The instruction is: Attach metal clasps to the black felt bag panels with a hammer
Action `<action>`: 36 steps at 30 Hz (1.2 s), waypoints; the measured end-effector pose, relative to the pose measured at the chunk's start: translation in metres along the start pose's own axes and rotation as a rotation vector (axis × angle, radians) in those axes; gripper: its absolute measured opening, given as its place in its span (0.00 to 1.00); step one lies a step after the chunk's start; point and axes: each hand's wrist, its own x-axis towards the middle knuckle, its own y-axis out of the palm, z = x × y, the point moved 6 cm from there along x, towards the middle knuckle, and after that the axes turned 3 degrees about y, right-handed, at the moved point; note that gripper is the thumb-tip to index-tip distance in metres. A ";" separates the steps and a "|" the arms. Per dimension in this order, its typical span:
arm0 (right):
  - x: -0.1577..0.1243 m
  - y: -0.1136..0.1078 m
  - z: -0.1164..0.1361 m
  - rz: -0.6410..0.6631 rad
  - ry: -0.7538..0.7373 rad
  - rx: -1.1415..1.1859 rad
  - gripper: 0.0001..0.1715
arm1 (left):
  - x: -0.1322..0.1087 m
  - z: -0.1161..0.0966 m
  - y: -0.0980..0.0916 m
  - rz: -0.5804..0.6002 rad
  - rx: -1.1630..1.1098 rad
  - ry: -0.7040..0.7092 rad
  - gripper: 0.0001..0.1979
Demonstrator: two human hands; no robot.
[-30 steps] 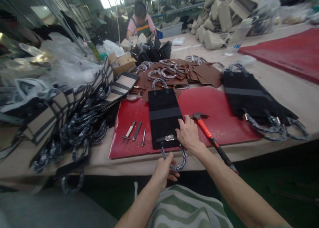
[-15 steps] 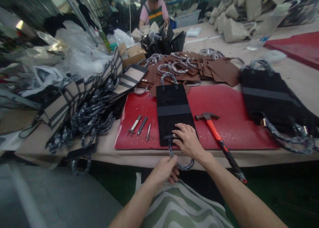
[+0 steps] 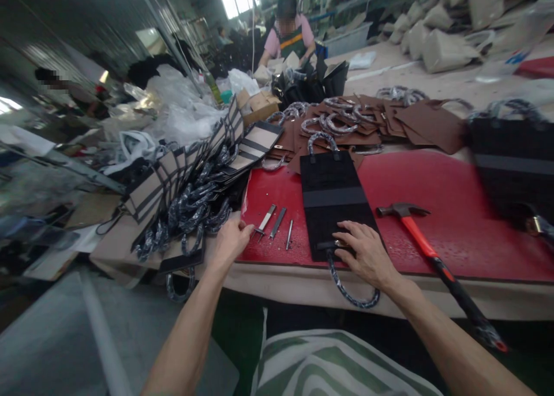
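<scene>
A black bag panel (image 3: 333,197) with a grey band lies on the red board. Plastic-wrapped loop handles extend from both ends; the near handle (image 3: 355,299) hangs over the board's edge. My right hand (image 3: 363,251) rests on the panel's near end with its fingers spread, beside a small metal fitting (image 3: 340,243). My left hand (image 3: 234,237) is at the board's left edge, fingers loosely bent, its tips close to a pronged metal tool (image 3: 267,217). I cannot make out anything held there. A flat metal tool (image 3: 277,223) and a thin metal rod (image 3: 289,235) lie alongside.
A claw hammer (image 3: 419,237) with a red and black handle lies right of the panel, overhanging the edge. Striped bag panels (image 3: 164,182) are heaped left, brown panels (image 3: 415,122) behind, another black panel (image 3: 511,159) right. A co-worker (image 3: 289,32) sits across the table.
My left hand has let go of the near handle and moved left to the metal tools. My right hand stays on the black panel. The view has turned left.
</scene>
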 end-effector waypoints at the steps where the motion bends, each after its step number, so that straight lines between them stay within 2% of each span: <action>1: 0.000 0.000 0.000 -0.001 0.000 0.000 0.17 | 0.008 -0.002 0.004 0.034 0.003 0.014 0.13; 6: -0.001 -0.002 0.003 -0.003 0.016 0.020 0.18 | 0.033 -0.021 0.037 0.268 0.035 0.019 0.14; 8: -0.002 -0.004 0.005 0.010 0.032 0.030 0.18 | 0.040 -0.027 0.045 0.321 0.021 0.006 0.13; 14: -0.002 -0.007 0.008 0.039 0.073 0.053 0.18 | 0.048 -0.027 0.051 0.440 -0.075 -0.066 0.13; 16: -0.003 -0.008 0.009 0.044 0.082 0.059 0.19 | 0.041 -0.023 0.049 0.470 -0.226 -0.086 0.12; 20: -0.006 -0.007 0.010 0.067 0.087 0.055 0.20 | 0.017 -0.035 0.046 0.421 -0.954 -0.096 0.15; 21: -0.007 -0.007 0.010 0.073 0.090 0.051 0.20 | 0.009 -0.043 0.047 0.397 -1.098 -0.075 0.18; 23: -0.010 -0.007 0.011 0.085 0.098 0.044 0.21 | -0.006 -0.064 0.053 0.365 -1.240 -0.008 0.23; 26: -0.015 -0.009 0.011 0.100 0.102 0.042 0.21 | -0.025 -0.102 0.071 0.340 -1.306 0.120 0.19; 29: -0.018 -0.013 0.010 0.095 0.104 0.060 0.19 | -0.036 -0.128 0.092 0.314 -1.198 0.263 0.13; 33: -0.022 -0.019 0.010 0.063 0.099 0.114 0.18 | -0.043 -0.131 0.107 0.224 -1.114 0.353 0.10; 34: -0.024 -0.022 0.010 0.022 0.110 0.141 0.18 | -0.044 -0.130 0.108 0.209 -1.121 0.364 0.10; 36: -0.036 -0.033 0.010 -0.149 0.192 0.210 0.16 | -0.046 -0.126 0.110 0.192 -1.146 0.379 0.10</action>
